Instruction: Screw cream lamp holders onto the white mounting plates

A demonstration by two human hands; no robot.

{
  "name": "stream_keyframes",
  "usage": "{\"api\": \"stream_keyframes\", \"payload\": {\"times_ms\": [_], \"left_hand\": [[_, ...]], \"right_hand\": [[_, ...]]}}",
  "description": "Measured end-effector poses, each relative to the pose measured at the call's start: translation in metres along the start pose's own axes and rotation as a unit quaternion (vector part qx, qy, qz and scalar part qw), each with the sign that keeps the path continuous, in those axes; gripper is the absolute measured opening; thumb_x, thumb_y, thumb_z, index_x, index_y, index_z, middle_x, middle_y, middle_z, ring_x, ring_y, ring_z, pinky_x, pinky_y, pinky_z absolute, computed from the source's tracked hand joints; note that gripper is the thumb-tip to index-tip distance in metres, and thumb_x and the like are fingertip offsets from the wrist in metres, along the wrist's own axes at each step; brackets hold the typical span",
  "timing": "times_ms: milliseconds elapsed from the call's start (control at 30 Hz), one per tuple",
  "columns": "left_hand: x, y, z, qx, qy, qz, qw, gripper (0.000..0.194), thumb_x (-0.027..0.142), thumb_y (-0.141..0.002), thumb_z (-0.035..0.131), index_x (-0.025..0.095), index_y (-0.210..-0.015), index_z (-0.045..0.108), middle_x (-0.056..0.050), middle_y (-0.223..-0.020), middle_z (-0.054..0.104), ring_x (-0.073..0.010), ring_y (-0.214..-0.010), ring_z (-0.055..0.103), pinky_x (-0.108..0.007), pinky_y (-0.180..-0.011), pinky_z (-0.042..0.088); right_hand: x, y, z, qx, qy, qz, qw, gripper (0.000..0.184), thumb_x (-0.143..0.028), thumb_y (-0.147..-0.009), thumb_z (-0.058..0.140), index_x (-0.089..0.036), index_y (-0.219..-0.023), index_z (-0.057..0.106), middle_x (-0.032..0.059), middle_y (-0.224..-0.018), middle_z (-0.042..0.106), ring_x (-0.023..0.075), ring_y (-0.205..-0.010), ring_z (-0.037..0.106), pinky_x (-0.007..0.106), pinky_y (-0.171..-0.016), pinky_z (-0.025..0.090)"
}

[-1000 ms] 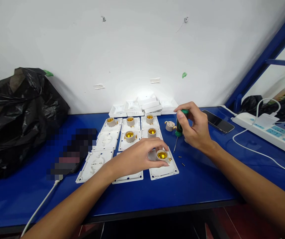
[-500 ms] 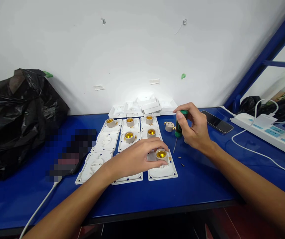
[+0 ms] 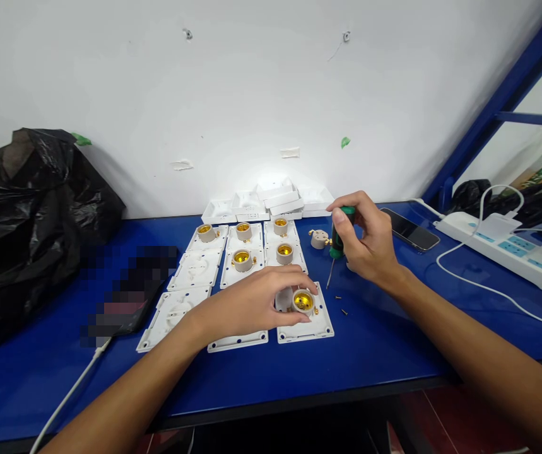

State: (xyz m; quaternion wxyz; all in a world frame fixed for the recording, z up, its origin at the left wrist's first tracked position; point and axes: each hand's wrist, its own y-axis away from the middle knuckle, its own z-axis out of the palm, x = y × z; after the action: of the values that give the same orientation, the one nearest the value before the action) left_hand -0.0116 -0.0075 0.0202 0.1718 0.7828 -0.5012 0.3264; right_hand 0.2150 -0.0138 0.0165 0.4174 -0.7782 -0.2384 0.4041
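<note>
Hands at a lamp-socket bench
Left hand (image 3: pixel 252 302) pinches a lamp socket (image 3: pixel 303 301) on its white plate (image 3: pixel 305 328); right hand (image 3: pixel 368 243) grips a green screwdriver (image 3: pixel 337 243) (no legible writing), blue table (image 3: pixel 375 347), white wall (image 3: pixel 252 94).

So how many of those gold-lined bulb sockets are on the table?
7. Three sit in the back row, two in the middle row, one under the left hand, and one lies loose beside the screwdriver. The hand may hide more.
</note>
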Motion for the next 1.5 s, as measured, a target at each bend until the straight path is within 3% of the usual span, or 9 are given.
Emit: {"api": "stream_keyframes", "payload": {"times_ms": [467, 567, 633, 800, 933, 1133, 1300, 1500], "left_hand": [[-0.005, 0.002, 0.002, 0.015, -0.076, -0.014, 0.997, 0.024, 0.022, -0.085, 0.071, 0.025, -0.106, 0.061, 0.001, -0.103, 0.064, -0.0173, -0.09, 0.06, -0.029, -0.08, 0.044], [-0.007, 0.0, 0.006, 0.031, -0.121, 0.008, 0.992, 0.019, 0.036, -0.092, 0.068, 0.023, -0.104, 0.061, 0.0, -0.099, 0.064, -0.0179, -0.09, 0.061, -0.03, -0.08, 0.043], [-0.01, -0.002, 0.01, 0.049, -0.149, 0.03, 0.987, 0.03, 0.049, -0.094, 0.065, 0.02, -0.101, 0.061, -0.001, -0.097, 0.064, -0.0183, -0.087, 0.06, -0.031, -0.077, 0.043], [-0.023, -0.007, 0.01, 0.103, -0.198, 0.058, 0.973, 0.05, 0.068, -0.087, 0.066, 0.018, -0.093, 0.062, -0.002, -0.086, 0.063, -0.0185, -0.08, 0.058, -0.031, -0.074, 0.042], [-0.028, -0.005, 0.004, 0.096, -0.213, 0.033, 0.972, 0.061, 0.078, -0.082, 0.063, 0.019, -0.073, 0.055, 0.003, -0.068, 0.057, -0.0138, -0.062, 0.049, -0.029, -0.062, 0.035], [-0.026, -0.005, 0.005, 0.065, -0.218, -0.003, 0.974, 0.062, 0.076, -0.083, 0.063, 0.018, -0.061, 0.052, 0.004, -0.055, 0.054, -0.011, -0.05, 0.046, -0.028, -0.053, 0.025], [-0.026, -0.005, 0.006, 0.072, -0.21, 0.0, 0.975, 0.062, 0.074, -0.084, 0.063, 0.018, -0.06, 0.051, 0.004, -0.054, 0.052, -0.0096, -0.047, 0.042, -0.028, -0.051, 0.024], [-0.028, -0.006, 0.006, 0.073, -0.21, 0.005, 0.975, 0.066, 0.079, -0.083, 0.059, 0.018, -0.06, 0.045, 0.005, -0.056, 0.051, -0.0079, -0.047, 0.037, -0.029, -0.05, 0.023]], "right_hand": [[0.0, 0.001, 0.0, 0.002, 0.024, -0.028, 0.999, 0.005, -0.022, -0.1, 0.056, -0.024, -0.096, 0.06, -0.0056, -0.07, 0.056, 0.0079, -0.052, 0.047, 0.025, -0.051, 0.04], [0.0, 0.002, 0.001, -0.017, 0.049, -0.049, 0.997, 0.002, -0.023, -0.098, 0.058, -0.024, -0.098, 0.06, -0.0041, -0.076, 0.059, 0.0091, -0.057, 0.05, 0.026, -0.055, 0.043], [-0.001, 0.003, 0.002, -0.029, 0.057, -0.062, 0.996, 0.003, -0.023, -0.098, 0.059, -0.024, -0.101, 0.059, -0.0037, -0.079, 0.061, 0.0095, -0.06, 0.052, 0.026, -0.057, 0.044], [0.001, 0.008, 0.004, -0.056, 0.066, -0.085, 0.993, 0.013, -0.024, -0.096, 0.062, -0.024, -0.108, 0.057, -0.0035, -0.082, 0.062, 0.0086, -0.058, 0.051, 0.025, -0.054, 0.043], [0.003, 0.015, 0.007, -0.067, 0.079, -0.121, 0.987, 0.028, -0.025, -0.095, 0.063, -0.024, -0.121, 0.053, -0.003, -0.084, 0.066, 0.009, -0.054, 0.052, 0.025, -0.052, 0.044], [-0.004, 0.013, 0.021, -0.101, 0.087, -0.103, 0.986, 0.033, -0.024, -0.096, 0.061, -0.026, -0.126, 0.05, 0.0014, -0.097, 0.071, 0.0096, -0.056, 0.057, 0.025, -0.049, 0.044], [-0.007, 0.005, 0.026, -0.134, 0.051, -0.021, 0.989, 0.026, -0.028, -0.095, 0.062, -0.026, -0.119, 0.053, -0.0041, -0.079, 0.062, 0.0086, -0.051, 0.049, 0.025, -0.047, 0.037], [0.002, 0.008, 0.017, -0.074, -0.013, 0.087, 0.993, 0.012, -0.032, -0.098, 0.058, -0.025, -0.108, 0.057, -0.0085, -0.059, 0.044, 0.0094, -0.047, 0.04, 0.026, -0.046, 0.032]]}}
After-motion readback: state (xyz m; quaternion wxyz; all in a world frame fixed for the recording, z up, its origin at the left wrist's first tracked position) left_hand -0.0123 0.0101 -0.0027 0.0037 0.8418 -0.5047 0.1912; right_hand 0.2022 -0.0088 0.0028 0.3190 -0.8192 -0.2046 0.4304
